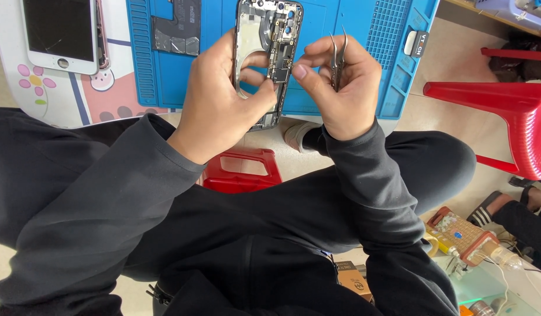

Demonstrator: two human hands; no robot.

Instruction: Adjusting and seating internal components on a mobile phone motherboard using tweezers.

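Two hands work over an opened phone held above a blue repair mat.

Nearest the camera, dark sleeves run up from a seated lap to both wrists, with a red stool (pixel 242 171) on the floor below them. The left hand (pixel 223 99) is raised with its back to the camera, fingers clamped around the edge of the opened phone frame (pixel 269 52), which stands upright and shows its circuit board and camera module. The right hand (pixel 340 88) is curled closed on metal tweezers (pixel 338 55), their tips pointing up and away, while its thumb presses against the phone's lower board. Beyond the hands lies the blue mat (pixel 352 35) on the tabletop, carrying a loose dark component (pixel 177 26). Farther left rests a white phone with a cracked screen (pixel 59 32).
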